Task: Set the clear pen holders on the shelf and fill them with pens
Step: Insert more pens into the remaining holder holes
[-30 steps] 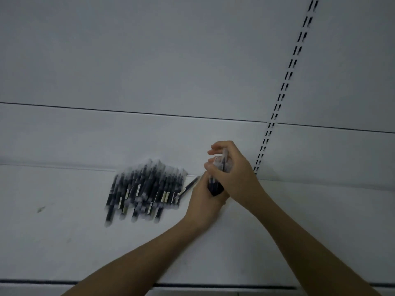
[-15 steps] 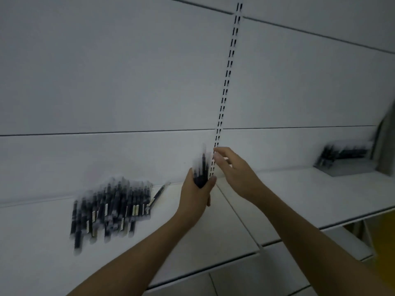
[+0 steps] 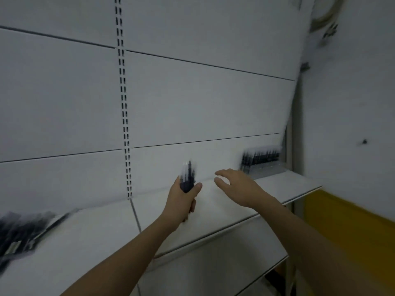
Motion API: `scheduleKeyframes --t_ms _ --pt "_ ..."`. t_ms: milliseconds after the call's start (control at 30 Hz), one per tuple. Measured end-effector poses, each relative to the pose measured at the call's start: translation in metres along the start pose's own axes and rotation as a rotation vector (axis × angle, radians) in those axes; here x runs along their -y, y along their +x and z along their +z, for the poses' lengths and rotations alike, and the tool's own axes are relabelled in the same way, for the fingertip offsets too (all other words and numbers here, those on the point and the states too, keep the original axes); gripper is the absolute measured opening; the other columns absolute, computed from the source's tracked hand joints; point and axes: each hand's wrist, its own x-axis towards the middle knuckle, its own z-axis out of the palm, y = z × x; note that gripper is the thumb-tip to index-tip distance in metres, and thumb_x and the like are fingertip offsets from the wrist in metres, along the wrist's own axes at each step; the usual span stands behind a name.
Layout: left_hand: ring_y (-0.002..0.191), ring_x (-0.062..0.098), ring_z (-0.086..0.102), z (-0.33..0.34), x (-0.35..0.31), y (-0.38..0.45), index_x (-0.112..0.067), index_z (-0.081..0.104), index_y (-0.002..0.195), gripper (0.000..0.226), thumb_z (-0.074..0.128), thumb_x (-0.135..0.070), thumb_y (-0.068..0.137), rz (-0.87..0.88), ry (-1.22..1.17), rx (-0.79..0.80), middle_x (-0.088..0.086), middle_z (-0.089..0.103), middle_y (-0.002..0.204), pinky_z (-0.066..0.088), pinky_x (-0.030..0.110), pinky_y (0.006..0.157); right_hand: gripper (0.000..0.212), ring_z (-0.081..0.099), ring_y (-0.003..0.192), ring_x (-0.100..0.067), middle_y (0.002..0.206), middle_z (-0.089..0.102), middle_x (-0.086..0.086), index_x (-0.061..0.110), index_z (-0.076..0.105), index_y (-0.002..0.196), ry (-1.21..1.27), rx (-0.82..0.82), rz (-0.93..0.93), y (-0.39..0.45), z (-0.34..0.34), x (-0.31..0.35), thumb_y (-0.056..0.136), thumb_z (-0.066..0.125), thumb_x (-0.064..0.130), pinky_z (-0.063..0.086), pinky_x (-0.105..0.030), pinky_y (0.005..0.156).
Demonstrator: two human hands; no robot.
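Left hand (image 3: 181,201) gripped a pen bundle (image 3: 188,176), right hand (image 3: 237,186) was spread and empty near the part-filled clear holder (image 3: 261,162); filling step, next probably dropping pens upright inside.

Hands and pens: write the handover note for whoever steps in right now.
Left hand grips a bunch of pens, held upright above the shelf.
Right hand is open and holds nothing, stretched toward the clear pen holder.
That holder stands at the shelf's far right end and already has pens in it.
A loose pile of pens lies on the shelf at far left.
Left to do: put the bunch in a holder, then the pile.
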Motion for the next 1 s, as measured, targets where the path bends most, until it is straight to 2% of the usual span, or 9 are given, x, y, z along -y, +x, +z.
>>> scheduleKeyframes --t_ms 133,267,333,400,533,667,767,900,1000 --pt "0.048 0.019 0.049 0.083 0.0 0.0 -0.011 0.048 0.098 0.021 0.062 -0.027 0.098 -0.036 -0.011 0.074 0.006 0.055 0.065 0.042 0.032 0.051 0.049 0.035 0.14 -0.018 0.153 0.041 0.004 0.029 0.045 0.145 0.025 -0.015 0.062 -0.034 -0.028 -0.073 0.102 0.039 0.051 0.03 -0.039 0.115" --pt "0.056 0.026 0.047 0.153 0.009 0.002 -0.012 0.05 0.105 0.022 0.062 -0.029 0.098 -0.095 -0.077 0.139 0.005 0.055 0.055 0.04 0.043 0.058 0.05 0.035 0.14 -0.019 0.153 0.04 0.004 0.027 0.044 0.145 -0.001 0.044 0.096 -0.053 -0.05 -0.138 0.101 0.043 0.051 0.03 -0.038 0.114" --pt "0.057 0.027 0.047 0.182 0.013 0.005 -0.015 0.051 0.109 0.02 0.061 -0.027 0.098 -0.11 -0.11 0.157 0.001 0.053 0.052 0.039 0.045 0.059 0.047 0.043 0.131 -0.018 0.147 0.047 0.002 0.024 0.047 0.143 0.064 0.022 0.093 -0.053 -0.064 -0.164 0.101 0.046 0.046 0.035 -0.034 0.108" --pt "0.054 0.025 0.047 0.205 0.013 0.009 -0.014 0.051 0.113 0.019 0.06 -0.023 0.099 -0.114 -0.115 0.172 0.0 0.052 0.052 0.039 0.043 0.059 0.04 0.054 0.113 -0.015 0.133 0.057 0.0 0.021 0.053 0.137 0.204 -0.026 0.083 -0.046 -0.073 -0.183 0.101 0.049 0.04 0.044 -0.028 0.096" --pt "0.049 0.02 0.048 0.239 0.015 0.028 -0.009 0.052 0.112 0.019 0.061 -0.016 0.097 -0.105 -0.069 0.228 0.008 0.053 0.056 0.042 0.033 0.053 0.03 0.066 0.084 -0.011 0.109 0.067 0.0 0.018 0.063 0.122 0.51 -0.094 0.066 -0.022 -0.07 -0.205 0.097 0.058 0.036 0.055 -0.028 0.078" --pt "0.047 0.02 0.048 0.264 0.028 0.066 -0.009 0.056 0.1 0.009 0.063 -0.011 0.095 -0.084 -0.058 0.28 0.007 0.054 0.056 0.043 0.032 0.049 0.02 0.068 0.079 -0.015 0.099 0.072 -0.003 0.014 0.07 0.108 0.644 -0.132 0.089 0.011 -0.055 -0.226 0.092 0.069 0.026 0.057 -0.028 0.068" --pt "0.049 0.02 0.049 0.28 0.039 0.104 -0.007 0.055 0.101 0.011 0.063 -0.013 0.096 -0.08 -0.085 0.301 0.007 0.054 0.059 0.043 0.031 0.048 0.003 0.067 0.069 -0.007 0.091 0.071 -0.005 0.015 0.07 0.095 0.736 -0.139 0.131 0.044 -0.053 -0.25 0.093 0.068 0.016 0.056 -0.023 0.064" --pt "0.053 0.022 0.056 0.297 0.055 0.154 -0.008 0.055 0.092 0.011 0.056 -0.015 0.1 -0.086 -0.11 0.299 0.006 0.06 0.071 0.045 0.03 0.049 0.011 0.07 0.071 -0.014 0.092 0.072 -0.012 0.003 0.064 0.101 0.862 -0.151 0.221 0.093 -0.054 -0.285 0.097 0.06 0.013 0.058 -0.028 0.067" --pt "0.056 0.024 0.059 0.304 0.067 0.185 -0.009 0.059 0.099 0.007 0.054 -0.013 0.101 -0.105 -0.133 0.317 0.006 0.067 0.082 0.046 0.031 0.048 0.014 0.071 0.072 -0.02 0.092 0.071 -0.016 -0.001 0.057 0.107 1.008 -0.204 0.292 0.128 -0.056 -0.306 0.099 0.057 0.01 0.06 -0.029 0.064"
